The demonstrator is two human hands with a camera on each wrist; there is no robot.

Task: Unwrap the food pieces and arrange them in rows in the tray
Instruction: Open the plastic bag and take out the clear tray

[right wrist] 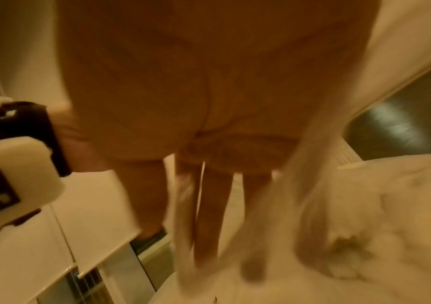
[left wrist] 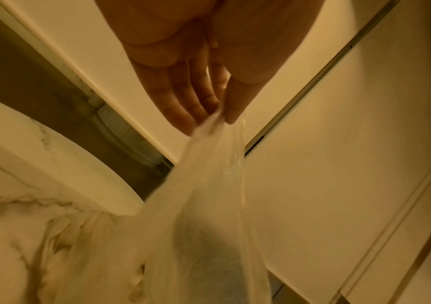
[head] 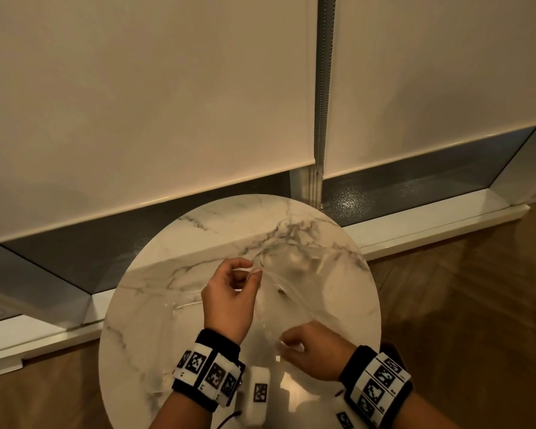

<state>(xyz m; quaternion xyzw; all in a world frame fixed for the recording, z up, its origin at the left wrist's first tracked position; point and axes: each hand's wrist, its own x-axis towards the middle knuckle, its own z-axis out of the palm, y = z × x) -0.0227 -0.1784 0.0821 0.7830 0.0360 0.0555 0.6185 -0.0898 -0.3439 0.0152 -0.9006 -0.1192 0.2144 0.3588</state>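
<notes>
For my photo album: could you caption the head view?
Both hands, left hand and right hand, stretch clear plastic wrap above a marble table.

Two hands point(head: 229, 300) point(head: 311, 351), one plastic wrap point(head: 291, 283), one table point(head: 155, 305)

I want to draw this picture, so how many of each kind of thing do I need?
Hands: 2, left hand and right hand
Clear plastic wrap: 1, pinched by both hands
Round marble table: 1
Window blinds: 2, left blind, right blind
Total: 6
</notes>
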